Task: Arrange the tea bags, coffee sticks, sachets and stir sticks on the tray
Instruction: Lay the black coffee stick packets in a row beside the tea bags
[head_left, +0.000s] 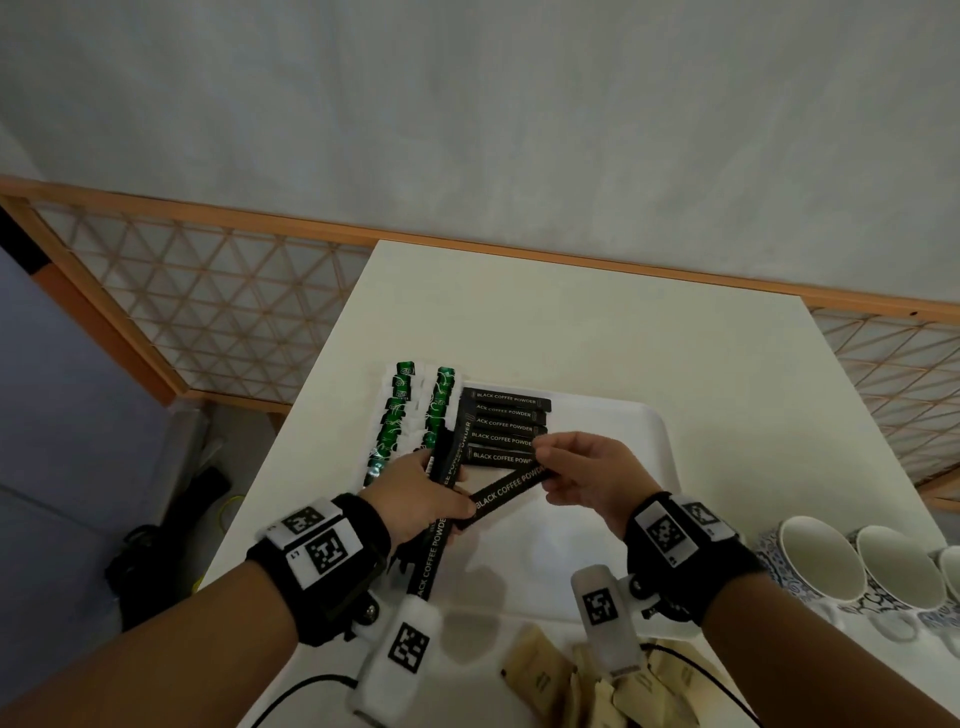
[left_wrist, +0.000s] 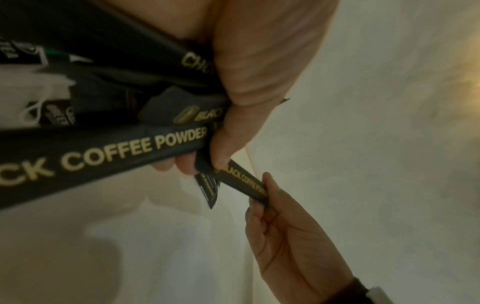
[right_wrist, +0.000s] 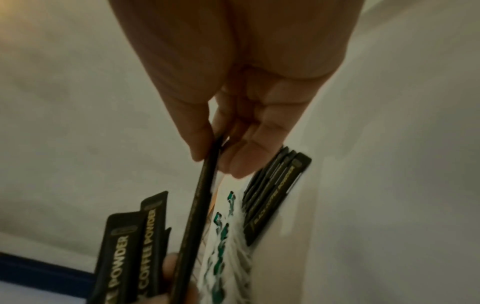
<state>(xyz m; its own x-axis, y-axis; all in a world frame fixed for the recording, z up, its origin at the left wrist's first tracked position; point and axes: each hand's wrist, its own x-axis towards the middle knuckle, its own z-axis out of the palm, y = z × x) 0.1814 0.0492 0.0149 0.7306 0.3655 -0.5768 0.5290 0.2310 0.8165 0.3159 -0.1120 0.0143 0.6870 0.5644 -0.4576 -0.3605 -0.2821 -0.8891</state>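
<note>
On the white tray (head_left: 644, 441) lie two rows of green-and-white tea bags (head_left: 395, 415) and, to their right, a stack of black coffee sticks (head_left: 506, 426). My left hand (head_left: 421, 493) grips a bundle of black coffee sticks (head_left: 434, 540) above the tray's near left part. One coffee stick (head_left: 511, 491) slants between both hands: my right hand (head_left: 582, 470) pinches its far end between thumb and fingers, and its near end is still at my left fingers. In the left wrist view the bundle (left_wrist: 103, 156) and the pinched stick (left_wrist: 244, 183) show close up; in the right wrist view the pinched stick (right_wrist: 200, 205) runs down from the fingertips.
Beige sachets (head_left: 540, 675) lie on the table at the near edge. Three white patterned mugs (head_left: 815, 561) stand at the right. The white table (head_left: 571, 322) extends beyond the tray; a wooden lattice rail (head_left: 208, 312) runs behind and left of it.
</note>
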